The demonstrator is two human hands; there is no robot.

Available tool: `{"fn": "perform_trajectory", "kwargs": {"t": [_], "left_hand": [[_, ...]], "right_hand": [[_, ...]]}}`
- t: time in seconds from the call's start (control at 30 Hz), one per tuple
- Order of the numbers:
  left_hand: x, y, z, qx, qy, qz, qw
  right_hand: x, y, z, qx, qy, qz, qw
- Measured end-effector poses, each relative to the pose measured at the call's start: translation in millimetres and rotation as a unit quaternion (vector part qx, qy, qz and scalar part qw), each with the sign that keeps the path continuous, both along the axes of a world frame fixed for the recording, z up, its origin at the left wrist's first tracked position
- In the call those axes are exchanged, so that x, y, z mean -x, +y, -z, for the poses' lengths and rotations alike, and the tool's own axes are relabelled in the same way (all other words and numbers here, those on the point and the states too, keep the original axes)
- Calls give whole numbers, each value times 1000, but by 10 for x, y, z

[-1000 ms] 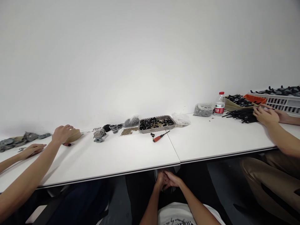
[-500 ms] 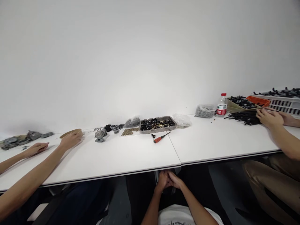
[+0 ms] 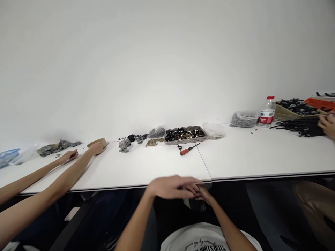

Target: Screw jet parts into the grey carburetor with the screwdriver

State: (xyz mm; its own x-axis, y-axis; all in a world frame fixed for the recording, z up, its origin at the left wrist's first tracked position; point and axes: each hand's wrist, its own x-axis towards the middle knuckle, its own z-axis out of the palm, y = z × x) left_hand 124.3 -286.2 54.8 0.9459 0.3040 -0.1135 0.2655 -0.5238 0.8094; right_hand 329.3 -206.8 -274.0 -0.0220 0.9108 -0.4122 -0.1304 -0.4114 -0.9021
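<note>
My left hand (image 3: 172, 187) is raised at the table's front edge, slightly blurred, its fingers stretched out to the right and holding nothing. Just below the edge, my right hand (image 3: 205, 196) sits by the left fingertips with its fingers loosely apart; whether the hands touch is unclear. On the table beyond them lie a red-handled screwdriver (image 3: 185, 151) and a small black-and-brass fitting (image 3: 180, 148). Behind these stands a metal tray (image 3: 180, 142) of small black and brass parts. A grey cast-metal part (image 3: 124, 145) stands farther left.
Small brass pieces (image 3: 154, 142), bagged parts (image 3: 157, 131) and a clear bag (image 3: 215, 130) flank the tray. At right are a water bottle (image 3: 267, 113), black rods (image 3: 300, 126) and a co-worker's hand (image 3: 327, 124). Another person's hand (image 3: 96, 149) touches a tape roll (image 3: 102, 143) at left.
My hands were clasped below the table edge; now they have parted, and the left has risen over the edge. The view has turned left. A co-worker's hand now reaches to the tape roll.
</note>
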Motion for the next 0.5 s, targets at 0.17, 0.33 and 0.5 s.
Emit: {"fn": "perform_trajectory", "kwargs": {"t": [0.17, 0.33, 0.5], "left_hand": [[618, 733, -543, -145, -66, -260, 952], [1234, 1610, -495, -314, -34, -556, 769], [1735, 2083, -364, -357, 50, -658, 661]], "right_hand": [[6, -66, -67, 13, 3, -10, 1000], [19, -75, -88, 22, -16, -8, 1000], [33, -41, -75, 30, -26, -19, 999]]}}
